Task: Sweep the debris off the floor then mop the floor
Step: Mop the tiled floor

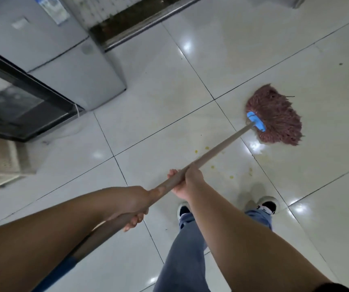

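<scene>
Both hands curl their fingers round one mop handle (215, 149) — left hand (132, 204) nearer, right hand (187, 180) farther along. One reddish mop head (277, 116) lies on the tiled floor (152, 114), far right — roughly five yellow spots (207, 148) near it.

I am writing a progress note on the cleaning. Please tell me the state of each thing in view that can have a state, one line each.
mop head: spread flat on the floor
mop handle: tilted, held by both hands
left hand: grips the handle nearer its end
right hand: grips the handle further down
floor: glossy, with yellow spots near the handle
</scene>
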A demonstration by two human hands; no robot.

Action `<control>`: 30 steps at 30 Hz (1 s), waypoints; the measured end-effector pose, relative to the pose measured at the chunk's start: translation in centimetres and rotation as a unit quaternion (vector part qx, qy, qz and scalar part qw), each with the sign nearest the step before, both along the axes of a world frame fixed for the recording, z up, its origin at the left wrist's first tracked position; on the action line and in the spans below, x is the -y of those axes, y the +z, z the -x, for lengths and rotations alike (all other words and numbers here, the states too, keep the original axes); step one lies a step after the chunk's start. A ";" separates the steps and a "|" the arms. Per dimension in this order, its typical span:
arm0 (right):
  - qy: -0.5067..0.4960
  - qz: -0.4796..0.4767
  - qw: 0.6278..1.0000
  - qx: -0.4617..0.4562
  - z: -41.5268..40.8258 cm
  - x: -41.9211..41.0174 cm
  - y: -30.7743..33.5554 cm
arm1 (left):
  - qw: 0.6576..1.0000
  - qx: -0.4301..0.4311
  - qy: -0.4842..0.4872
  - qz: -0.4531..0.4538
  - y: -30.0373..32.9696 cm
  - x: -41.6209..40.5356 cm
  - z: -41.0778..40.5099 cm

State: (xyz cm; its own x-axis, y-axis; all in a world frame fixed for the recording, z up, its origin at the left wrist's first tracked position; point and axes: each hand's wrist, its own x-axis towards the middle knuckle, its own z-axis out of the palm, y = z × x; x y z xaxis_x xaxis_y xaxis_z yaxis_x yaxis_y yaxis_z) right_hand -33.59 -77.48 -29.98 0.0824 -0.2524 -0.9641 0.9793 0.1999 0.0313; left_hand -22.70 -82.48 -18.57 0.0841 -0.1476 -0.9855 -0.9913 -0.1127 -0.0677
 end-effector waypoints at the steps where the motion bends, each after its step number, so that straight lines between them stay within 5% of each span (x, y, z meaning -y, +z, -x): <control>1: 0.001 -0.001 1.000 -0.003 -0.8 0.2 -0.2 | 1.000 -0.001 0.007 0.003 -0.1 -0.1 -0.7; 10: -0.127 0.079 0.989 -0.006 -1.6 1.9 -1.7 | 0.999 0.032 0.024 0.005 -0.9 1.8 0.6; 21: -0.197 0.041 0.978 -0.059 18.1 0.0 -4.2 | 0.999 -0.015 0.017 -0.030 -3.8 -1.0 20.8; 30: -0.157 0.011 0.976 -0.148 48.5 0.0 -7.6 | 0.995 -0.090 0.041 -0.029 -9.6 -0.9 50.5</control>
State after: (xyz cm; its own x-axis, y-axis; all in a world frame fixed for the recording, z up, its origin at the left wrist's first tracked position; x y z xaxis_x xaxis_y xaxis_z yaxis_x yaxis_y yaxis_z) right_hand -82.14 -77.48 -37.55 -0.2846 -0.2407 -0.9279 0.9577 -0.1138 -0.2642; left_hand -73.19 -81.63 -28.13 -0.0855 -0.0898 -0.9923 -0.9755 -0.1953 0.1017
